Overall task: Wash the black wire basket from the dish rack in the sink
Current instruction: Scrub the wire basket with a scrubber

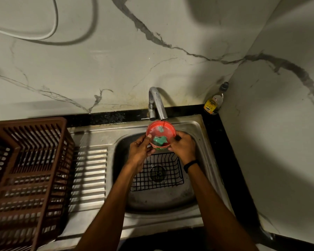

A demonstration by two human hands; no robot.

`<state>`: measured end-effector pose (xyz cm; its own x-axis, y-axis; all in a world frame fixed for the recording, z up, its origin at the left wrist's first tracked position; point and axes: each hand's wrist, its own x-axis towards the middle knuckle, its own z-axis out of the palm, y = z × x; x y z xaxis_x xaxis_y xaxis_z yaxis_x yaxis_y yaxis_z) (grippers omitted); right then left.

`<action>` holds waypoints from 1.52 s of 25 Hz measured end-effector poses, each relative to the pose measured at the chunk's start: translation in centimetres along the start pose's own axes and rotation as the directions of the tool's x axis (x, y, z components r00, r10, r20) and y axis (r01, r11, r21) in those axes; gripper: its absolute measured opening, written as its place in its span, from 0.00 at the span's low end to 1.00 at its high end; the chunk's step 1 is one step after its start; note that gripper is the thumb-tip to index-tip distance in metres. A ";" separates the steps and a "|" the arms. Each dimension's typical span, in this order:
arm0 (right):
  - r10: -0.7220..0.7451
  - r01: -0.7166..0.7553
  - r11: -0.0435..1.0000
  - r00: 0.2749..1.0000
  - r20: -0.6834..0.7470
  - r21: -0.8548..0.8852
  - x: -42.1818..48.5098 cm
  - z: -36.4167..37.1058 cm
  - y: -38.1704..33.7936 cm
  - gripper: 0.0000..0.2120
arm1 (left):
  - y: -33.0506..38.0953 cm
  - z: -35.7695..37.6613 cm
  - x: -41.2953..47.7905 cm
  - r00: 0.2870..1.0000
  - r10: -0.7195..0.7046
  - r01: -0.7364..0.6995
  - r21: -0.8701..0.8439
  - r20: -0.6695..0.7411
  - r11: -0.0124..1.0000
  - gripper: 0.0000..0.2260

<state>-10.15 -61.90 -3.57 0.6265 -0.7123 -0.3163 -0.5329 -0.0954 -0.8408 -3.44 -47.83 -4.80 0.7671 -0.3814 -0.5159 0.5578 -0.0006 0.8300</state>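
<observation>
Curling round the red dish (152, 128) beneath the tap (157, 102), left hand (140, 151) and right hand (182, 147) form the grip; if slippery, it could drop onto the black wire basket (172, 171) below.

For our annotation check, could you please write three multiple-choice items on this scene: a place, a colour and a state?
1. Where is the black wire basket? A on a hook; B in the sink; C on a stove.
2. What colour is the round tub? A red; B blue; C white.
3. What are the left hand and right hand doing? A both idle; B one holds the tub; C both grip the tub.
Answers: B, it lies over the drain; A, red around a green scrubber; C, each curls round a side.
</observation>
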 end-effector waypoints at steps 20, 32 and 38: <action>-0.048 0.049 0.999 0.993 -0.107 0.014 -2.4 -1.5 2.9 0.09 | -0.7 1.1 -2.7 0.996 0.070 -0.077 0.168 0.048 0.983 0.09; -0.039 -0.004 0.977 0.979 -0.198 -0.211 -6.6 -8.2 4.7 0.18 | -4.0 2.4 -3.2 0.999 0.034 -0.041 0.241 0.033 0.970 0.11; -0.014 -0.034 0.971 0.980 -0.196 -0.237 -7.3 -9.5 5.7 0.19 | -2.3 0.0 -0.8 0.990 0.004 0.012 0.118 -0.140 0.993 0.08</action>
<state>-23.21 -63.83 -1.84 0.5098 -0.8337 -0.2124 -0.6735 -0.2331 -0.7014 -5.32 -47.51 -6.28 0.8065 -0.2478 -0.5368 0.5258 -0.1149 0.8428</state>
